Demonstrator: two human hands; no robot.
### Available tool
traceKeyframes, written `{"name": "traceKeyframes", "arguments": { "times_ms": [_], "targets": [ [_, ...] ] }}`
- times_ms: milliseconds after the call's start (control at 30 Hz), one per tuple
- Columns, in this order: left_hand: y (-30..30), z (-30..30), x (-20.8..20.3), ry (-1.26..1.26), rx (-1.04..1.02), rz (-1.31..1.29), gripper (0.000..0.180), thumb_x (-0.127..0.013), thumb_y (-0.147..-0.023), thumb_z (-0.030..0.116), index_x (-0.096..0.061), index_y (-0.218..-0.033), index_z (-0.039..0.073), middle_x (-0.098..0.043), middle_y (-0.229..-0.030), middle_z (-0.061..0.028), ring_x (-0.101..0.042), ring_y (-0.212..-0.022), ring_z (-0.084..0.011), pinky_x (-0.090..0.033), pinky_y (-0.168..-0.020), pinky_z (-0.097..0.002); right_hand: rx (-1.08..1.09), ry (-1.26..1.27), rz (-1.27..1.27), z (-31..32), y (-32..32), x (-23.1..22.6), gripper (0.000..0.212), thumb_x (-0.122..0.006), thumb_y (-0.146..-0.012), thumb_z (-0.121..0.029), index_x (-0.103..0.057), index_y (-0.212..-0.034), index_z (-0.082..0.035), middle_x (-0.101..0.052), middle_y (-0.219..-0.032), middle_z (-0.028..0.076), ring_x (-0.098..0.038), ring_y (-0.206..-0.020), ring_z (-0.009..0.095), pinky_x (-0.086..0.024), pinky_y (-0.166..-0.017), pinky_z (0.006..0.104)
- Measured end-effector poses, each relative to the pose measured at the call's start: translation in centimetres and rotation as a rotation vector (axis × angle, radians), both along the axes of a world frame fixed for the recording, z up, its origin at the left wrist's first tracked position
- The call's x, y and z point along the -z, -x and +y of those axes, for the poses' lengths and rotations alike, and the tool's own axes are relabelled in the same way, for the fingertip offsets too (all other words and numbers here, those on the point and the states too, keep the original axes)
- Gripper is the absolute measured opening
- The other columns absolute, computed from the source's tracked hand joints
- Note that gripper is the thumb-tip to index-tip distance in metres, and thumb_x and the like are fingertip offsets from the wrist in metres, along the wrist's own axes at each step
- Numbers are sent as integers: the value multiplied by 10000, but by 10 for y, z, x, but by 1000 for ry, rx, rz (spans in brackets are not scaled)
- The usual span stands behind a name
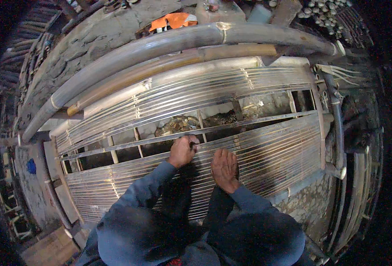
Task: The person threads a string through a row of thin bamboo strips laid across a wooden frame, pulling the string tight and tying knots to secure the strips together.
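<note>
A bamboo bench frame lies before me, with a panel of thin bamboo slats (267,148) on its near side and another panel of slats (182,94) on its far side. Between them is a long gap, crossed by a single bamboo strip (231,123). My left hand (182,152) is closed at the near edge of this gap, just below the strip. A small dark bit shows at its fingertips, too small to name. To its right, my right hand (225,170) lies on the near slats with its fingers stretched forward, holding nothing that I can see.
Thick bamboo poles (160,46) run along the far side, and a bamboo post (338,128) stands at the right. Debris (178,125) lies on the ground under the gap. Beyond the poles are an orange cloth (174,20) and a pile of pale round objects (324,14).
</note>
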State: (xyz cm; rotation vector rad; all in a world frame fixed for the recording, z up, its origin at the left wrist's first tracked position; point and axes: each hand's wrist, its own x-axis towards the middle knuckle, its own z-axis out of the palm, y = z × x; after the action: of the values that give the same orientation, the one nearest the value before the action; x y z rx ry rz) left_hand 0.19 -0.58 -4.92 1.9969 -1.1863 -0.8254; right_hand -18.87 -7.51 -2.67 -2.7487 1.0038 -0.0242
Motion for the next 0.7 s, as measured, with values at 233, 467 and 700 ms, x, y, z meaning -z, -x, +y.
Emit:
{"name": "traceKeyframes", "arguments": {
  "times_ms": [233,467,700],
  "targets": [
    [5,6,6,16,-40,-15,348,-740,-860,190,-681,-1177,57,-689,-940,-251,-659,-894,-450,-525,-798,-500,471,-1386,-482,-39,13,13,139,-657,-931,-174,-563,-997,-94,-496,-671,29,-479,-517,179,-410,-471,358],
    [6,3,21,-8,34,-102,508,-722,-852,111,-580,-1331,21,-682,-964,-218,-670,-869,-395,-532,-786,-434,316,-1384,-455,-78,86,-19,118,-659,-967,-171,-694,-1025,-74,-576,-736,-5,-543,-643,99,-463,-583,269],
    [0,-2,25,42,-20,177,383,-690,-824,144,-683,-1190,33,-714,-1012,-220,-677,-967,-412,-525,-860,-459,250,-1037,-597,-95,141,-101,193,-710,-911,-217,-677,-889,-28,-652,-858,64,-617,-798,168,-507,-762,304]
  ]
}}
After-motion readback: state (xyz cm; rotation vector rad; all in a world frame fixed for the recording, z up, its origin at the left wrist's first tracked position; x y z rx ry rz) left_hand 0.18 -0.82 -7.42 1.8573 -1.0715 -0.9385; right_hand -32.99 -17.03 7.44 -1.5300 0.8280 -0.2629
